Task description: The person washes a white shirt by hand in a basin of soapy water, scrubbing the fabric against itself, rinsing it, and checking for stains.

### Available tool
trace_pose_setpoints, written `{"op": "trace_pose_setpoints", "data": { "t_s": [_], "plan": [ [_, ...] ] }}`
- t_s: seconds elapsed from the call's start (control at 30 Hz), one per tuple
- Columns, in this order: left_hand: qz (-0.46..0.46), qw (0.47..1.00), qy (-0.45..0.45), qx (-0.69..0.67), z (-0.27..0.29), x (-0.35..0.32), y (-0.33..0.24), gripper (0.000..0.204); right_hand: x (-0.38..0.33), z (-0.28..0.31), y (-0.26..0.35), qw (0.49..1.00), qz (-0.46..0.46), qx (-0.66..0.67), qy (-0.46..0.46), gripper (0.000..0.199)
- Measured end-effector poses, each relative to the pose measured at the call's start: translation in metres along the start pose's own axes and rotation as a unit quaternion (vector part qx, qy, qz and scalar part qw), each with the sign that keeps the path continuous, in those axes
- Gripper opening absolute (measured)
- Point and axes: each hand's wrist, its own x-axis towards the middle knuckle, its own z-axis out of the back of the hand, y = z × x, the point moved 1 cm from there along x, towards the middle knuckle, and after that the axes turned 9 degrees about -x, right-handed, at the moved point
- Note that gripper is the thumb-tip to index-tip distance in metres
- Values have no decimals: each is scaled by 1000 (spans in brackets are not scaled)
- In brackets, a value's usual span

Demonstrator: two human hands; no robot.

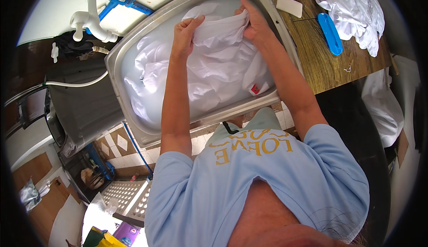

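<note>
A metal basin (117, 64) of cloudy water holds a pile of soaked white fabric, some of it under the surface. Between my hands a white cloth (220, 27) is pulled taut, lifted a little above the pile. My left hand (185, 34) pinches one end, thumb on top. At the other end, near the basin's far right, my right hand (256, 24) is closed on the fabric with its thumb pointing up. Lower in the basin a red tag (254, 89) shows on a piece of the white fabric. The fabric's lower folds are hidden in the water.
On the wooden counter (321, 75) at right lie a pale rectangular bar (289, 6), a long blue brush-like object (330, 34) and heaped white cloth (354, 13). A white tap (92, 22) with blue pipes stands left; a white hose (76, 84) crosses a dark-covered object (84, 106).
</note>
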Motion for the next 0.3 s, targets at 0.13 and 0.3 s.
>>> {"op": "trace_pose_setpoints", "data": {
  "t_s": [0.13,0.3],
  "plan": [
    [24,999,-1,-32,12,-9,2,38,-7,-6,13,991,40,-126,2,24],
    [-104,968,-36,224,26,-20,20,26,8,24,13,796,185,-566,103,17]
  ]
}}
